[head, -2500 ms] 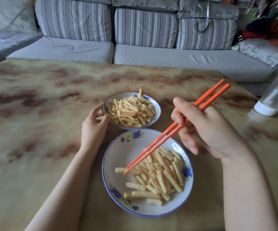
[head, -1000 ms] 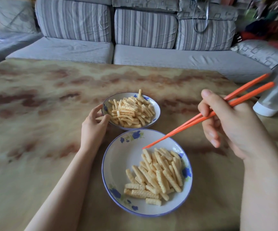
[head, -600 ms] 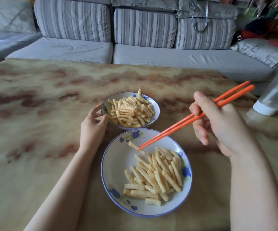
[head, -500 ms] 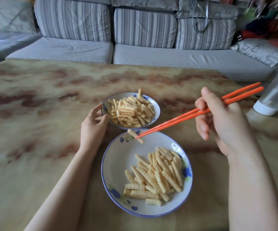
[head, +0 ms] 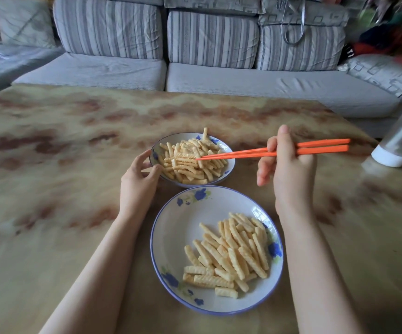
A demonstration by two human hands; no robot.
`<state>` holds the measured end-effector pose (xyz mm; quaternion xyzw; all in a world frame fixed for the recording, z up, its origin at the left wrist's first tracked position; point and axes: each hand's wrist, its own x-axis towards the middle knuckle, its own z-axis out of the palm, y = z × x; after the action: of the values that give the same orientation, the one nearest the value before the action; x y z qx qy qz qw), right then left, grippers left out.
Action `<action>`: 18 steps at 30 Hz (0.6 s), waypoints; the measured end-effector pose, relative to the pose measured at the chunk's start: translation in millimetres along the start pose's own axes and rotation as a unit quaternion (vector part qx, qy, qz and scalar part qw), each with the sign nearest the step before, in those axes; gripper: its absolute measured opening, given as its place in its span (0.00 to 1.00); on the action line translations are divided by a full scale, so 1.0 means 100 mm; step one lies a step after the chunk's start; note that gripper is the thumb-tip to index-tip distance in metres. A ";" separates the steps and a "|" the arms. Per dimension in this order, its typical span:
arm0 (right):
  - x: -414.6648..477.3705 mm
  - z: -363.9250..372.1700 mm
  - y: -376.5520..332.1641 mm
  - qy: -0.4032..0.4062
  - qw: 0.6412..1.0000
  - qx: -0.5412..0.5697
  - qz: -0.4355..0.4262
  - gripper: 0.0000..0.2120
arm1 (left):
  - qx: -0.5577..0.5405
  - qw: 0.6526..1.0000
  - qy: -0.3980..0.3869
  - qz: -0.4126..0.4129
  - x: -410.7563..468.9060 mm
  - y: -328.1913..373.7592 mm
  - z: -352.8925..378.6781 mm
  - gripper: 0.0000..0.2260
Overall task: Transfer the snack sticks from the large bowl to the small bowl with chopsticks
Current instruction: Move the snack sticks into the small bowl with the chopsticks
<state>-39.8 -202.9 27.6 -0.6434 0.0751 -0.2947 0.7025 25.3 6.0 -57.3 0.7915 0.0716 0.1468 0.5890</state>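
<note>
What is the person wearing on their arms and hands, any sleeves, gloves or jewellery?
Nothing that shows. The left hand and right hand are bare: no gloves, rings, watch or bracelet. Both forearms are bare down to the picture's bottom edge, so no sleeve is in view.

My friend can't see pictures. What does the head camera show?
A right hand holds orange chopsticks with tips over a small bowl of snack sticks; the left hand holds its rim. A large bowl nearer holds more.
</note>
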 end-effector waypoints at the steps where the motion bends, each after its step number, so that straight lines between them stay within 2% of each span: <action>1: 0.00 0.02 0.03 -0.005 1.000 0.001 0.002 0.20 | -0.001 1.000 0.001 -0.002 0.00 0.00 0.00 0.18; 8: -0.01 0.11 0.15 -0.034 0.999 0.001 0.021 0.19 | 0.002 1.000 0.001 0.004 -0.01 0.00 0.00 0.18; 18: 0.03 -0.18 -0.14 -0.058 0.998 0.001 -0.017 0.19 | -0.002 1.000 -0.001 0.000 -0.02 0.02 0.00 0.18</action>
<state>-50.4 -219.8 39.4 -0.6598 0.0233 -0.2690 0.7012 23.1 5.1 -55.7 0.7905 0.0709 0.1461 0.5905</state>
